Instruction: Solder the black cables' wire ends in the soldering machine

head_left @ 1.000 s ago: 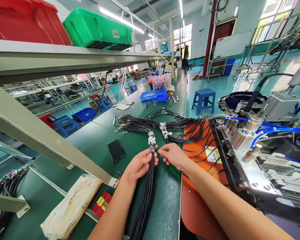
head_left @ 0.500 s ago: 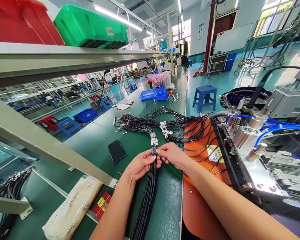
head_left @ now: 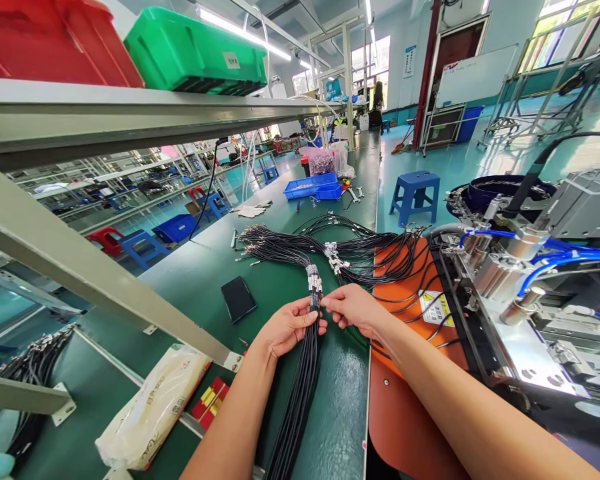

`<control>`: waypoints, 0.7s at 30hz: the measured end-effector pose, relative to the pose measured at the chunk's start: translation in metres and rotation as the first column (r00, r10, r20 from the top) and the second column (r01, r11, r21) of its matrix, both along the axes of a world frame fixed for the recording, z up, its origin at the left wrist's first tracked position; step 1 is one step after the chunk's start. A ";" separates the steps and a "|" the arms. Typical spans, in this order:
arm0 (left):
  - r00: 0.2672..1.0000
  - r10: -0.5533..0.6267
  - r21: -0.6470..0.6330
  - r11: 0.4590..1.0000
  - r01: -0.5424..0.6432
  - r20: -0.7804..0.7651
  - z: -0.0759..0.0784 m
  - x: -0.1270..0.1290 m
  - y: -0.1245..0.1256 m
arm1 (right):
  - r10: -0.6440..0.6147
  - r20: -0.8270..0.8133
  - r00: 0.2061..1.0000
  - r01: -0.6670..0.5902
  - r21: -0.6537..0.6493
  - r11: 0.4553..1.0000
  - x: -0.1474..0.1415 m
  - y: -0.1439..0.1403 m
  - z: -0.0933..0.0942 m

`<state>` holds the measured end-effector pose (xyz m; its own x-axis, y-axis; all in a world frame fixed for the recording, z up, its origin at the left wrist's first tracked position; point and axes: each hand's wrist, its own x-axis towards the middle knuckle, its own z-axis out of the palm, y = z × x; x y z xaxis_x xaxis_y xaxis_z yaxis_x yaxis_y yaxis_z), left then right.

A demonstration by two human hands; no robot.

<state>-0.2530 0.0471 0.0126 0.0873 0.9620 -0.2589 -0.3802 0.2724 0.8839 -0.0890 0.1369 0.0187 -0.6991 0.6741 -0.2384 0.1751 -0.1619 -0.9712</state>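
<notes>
A bundle of black cables (head_left: 300,393) runs up from the lower edge of the view, with silvery-white connectors (head_left: 315,279) gathered near its upper part. My left hand (head_left: 293,327) is closed around the bundle just below those connectors. On the other side, my right hand (head_left: 353,308) pinches at the bundle's right edge with thumb and forefinger; whatever lies between those fingertips is too small to make out. Beyond my hands, more black cables (head_left: 275,243) spread over the green table, and a second connector cluster (head_left: 335,259) lies right of the first.
A black phone-like slab (head_left: 239,299) lies left of my hands. Machinery with metal cylinders (head_left: 495,273) stands at right beside an orange panel (head_left: 397,267). A blue tray (head_left: 310,187) sits farther back. A shelf (head_left: 180,117) and its slanted post (head_left: 105,260) border the left.
The whole view has shifted slightly, so things appear a little farther right. Both hands keep nearly the same pose at the cable bundle.
</notes>
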 end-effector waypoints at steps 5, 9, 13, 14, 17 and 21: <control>0.999 0.002 -0.003 1.000 -0.002 -0.042 0.000 0.001 0.001 | -0.005 0.083 0.997 -0.002 0.085 0.996 0.001 -0.002 0.001; 0.995 0.006 -0.024 1.000 -0.008 -0.098 0.000 0.003 0.002 | -0.021 0.157 0.987 -0.010 0.193 0.981 -0.001 -0.003 -0.002; 0.987 0.033 -0.059 0.997 -0.042 -0.156 -0.001 0.005 0.002 | -0.028 0.239 0.971 -0.042 0.286 0.957 -0.002 -0.005 -0.004; 0.985 0.039 -0.064 0.997 -0.050 -0.166 -0.001 0.006 0.002 | -0.032 0.258 0.966 -0.050 0.308 0.950 -0.003 -0.005 -0.003; 0.983 0.052 -0.069 0.995 -0.065 -0.178 -0.001 0.008 0.003 | -0.050 0.306 0.951 -0.071 0.371 0.926 -0.003 -0.007 0.000; 0.983 0.059 -0.061 0.996 -0.070 -0.173 0.000 0.009 0.003 | -0.072 0.322 0.944 -0.081 0.437 0.896 -0.004 -0.008 0.004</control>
<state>-0.2442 0.0498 0.0125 -0.0257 0.9442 -0.3285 -0.2438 0.3128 0.9180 -0.0929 0.1287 0.0230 -0.6377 0.7590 -0.1313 0.4895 0.2677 -0.8299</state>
